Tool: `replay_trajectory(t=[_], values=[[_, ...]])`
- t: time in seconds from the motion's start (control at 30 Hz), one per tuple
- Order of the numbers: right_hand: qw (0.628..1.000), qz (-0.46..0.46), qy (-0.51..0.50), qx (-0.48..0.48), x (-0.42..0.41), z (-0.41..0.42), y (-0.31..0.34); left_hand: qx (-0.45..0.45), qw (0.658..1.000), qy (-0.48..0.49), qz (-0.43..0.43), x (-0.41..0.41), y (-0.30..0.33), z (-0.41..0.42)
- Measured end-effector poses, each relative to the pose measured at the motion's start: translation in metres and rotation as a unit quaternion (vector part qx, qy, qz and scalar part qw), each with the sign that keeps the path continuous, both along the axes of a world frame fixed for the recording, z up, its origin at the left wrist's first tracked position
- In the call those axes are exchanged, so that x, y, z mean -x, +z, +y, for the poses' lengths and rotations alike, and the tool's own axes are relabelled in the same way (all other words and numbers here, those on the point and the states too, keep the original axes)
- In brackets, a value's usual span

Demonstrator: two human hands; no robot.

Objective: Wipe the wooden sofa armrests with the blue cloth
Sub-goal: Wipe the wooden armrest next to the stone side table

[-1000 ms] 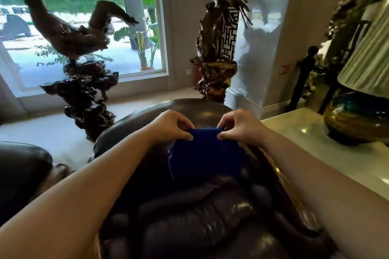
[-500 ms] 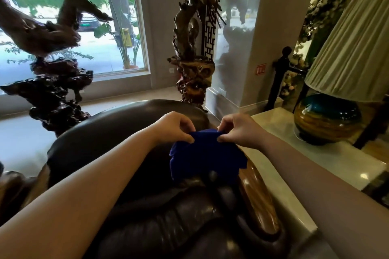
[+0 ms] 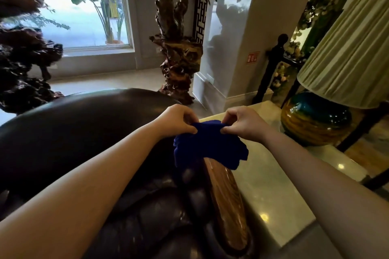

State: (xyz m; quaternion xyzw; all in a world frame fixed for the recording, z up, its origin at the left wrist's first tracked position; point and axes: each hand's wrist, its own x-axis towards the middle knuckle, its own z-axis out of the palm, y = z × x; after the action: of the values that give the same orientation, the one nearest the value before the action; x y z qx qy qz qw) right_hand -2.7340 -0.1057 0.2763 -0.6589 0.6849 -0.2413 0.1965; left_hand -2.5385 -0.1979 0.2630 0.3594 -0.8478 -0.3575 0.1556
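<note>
Pinching the blue cloth [image 3: 207, 146] by its top edge with your left hand [image 3: 179, 121] and right hand [image 3: 242, 123], you hold it over the far end of the wooden armrest [image 3: 226, 202]; fold it flat, then press along the grain

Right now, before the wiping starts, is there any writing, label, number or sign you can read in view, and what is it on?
No text is legible.
Small red sign on the pillar's wall: only pale pictogram-like marks, too small and blurred to read.
Yellow object outside the window: any markings are too blurred to read.
Blue cloth, wooden armrest, lamp base: no writing visible.
</note>
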Motion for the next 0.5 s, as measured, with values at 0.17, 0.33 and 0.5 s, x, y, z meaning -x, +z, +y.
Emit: replay_trajectory(t=[0.17,0.33,0.5], values=[[1.000,-0.007,0.030,0.001,0.059,-0.030,-0.020,0.006,0.998,0.067,0.019,0.055,-0.025,-0.009],[0.997,-0.005,0.073,-0.020,0.123,-0.054,-0.083,-0.032,0.994,0.109,0.006,0.113,-0.084,-0.007],[0.995,-0.024,0.086,-0.048,0.172,-0.071,-0.186,-0.074,0.981,0.176,-0.022,0.165,-0.179,-0.010]])
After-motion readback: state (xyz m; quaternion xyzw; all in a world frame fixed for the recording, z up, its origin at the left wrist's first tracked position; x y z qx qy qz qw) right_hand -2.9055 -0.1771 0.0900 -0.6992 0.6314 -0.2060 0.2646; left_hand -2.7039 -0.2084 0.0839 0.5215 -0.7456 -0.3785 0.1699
